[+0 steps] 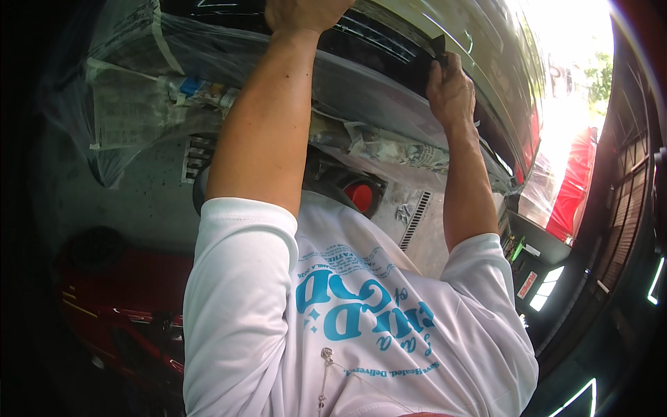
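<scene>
You seem to be working the car panel (486,52) beside its dark band (379,47): your right hand (453,87) pinches a small dark piece (438,46) there; your left hand's (306,12) grip is out of frame. Next probably calls for steady control.

Worn: a white short-sleeved shirt (472,326) with stitched sleeve hems (249,214), blue printed lettering (340,321) and small stars (312,315); a thin silvery necklace (322,397) bearing a small pendant (326,354).

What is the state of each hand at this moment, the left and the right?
Left hand: cannot be told; the picture's upper edge cuts it off.
Right hand: closed, holding a small dark piece.
</scene>
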`<state>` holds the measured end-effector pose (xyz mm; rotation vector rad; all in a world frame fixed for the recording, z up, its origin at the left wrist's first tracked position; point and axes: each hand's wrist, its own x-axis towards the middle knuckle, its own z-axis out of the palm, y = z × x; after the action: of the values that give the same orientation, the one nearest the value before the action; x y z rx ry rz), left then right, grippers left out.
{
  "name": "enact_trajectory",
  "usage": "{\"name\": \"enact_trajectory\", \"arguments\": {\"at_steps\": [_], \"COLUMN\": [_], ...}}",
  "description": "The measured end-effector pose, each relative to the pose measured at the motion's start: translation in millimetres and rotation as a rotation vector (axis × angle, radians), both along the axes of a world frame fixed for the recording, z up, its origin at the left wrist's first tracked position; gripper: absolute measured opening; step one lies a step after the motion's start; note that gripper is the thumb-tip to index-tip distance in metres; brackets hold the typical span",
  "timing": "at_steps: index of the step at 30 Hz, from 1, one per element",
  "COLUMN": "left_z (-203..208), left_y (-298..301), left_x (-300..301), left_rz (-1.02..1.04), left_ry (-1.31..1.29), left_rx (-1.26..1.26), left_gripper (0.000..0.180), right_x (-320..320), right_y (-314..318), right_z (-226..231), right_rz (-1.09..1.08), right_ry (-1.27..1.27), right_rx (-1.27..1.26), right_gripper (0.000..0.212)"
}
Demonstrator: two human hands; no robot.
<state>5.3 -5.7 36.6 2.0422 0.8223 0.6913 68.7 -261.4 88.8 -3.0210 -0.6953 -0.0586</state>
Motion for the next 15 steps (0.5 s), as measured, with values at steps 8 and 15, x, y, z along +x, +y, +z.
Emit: {"name": "enact_trajectory", "arguments": {"at_steps": [8,15], "left_z": [-3,1], "left_y": [-1,0], "left_x": [-2,0], "left_rz": [0.054,0.019], "left_ry": [0.0,-0.019], "left_rx": [0.039,0.029], "left_gripper": [0.094,0.095], "right_x": [0,-8], "right_y": [0,4], "right_z": [-10,-9], "right_rz": [-0.083,0.03], "right_ry": [-0.079,-0.087], "right_rx": [-0.052,0.04], "right_gripper": [0.032,0.031]}}
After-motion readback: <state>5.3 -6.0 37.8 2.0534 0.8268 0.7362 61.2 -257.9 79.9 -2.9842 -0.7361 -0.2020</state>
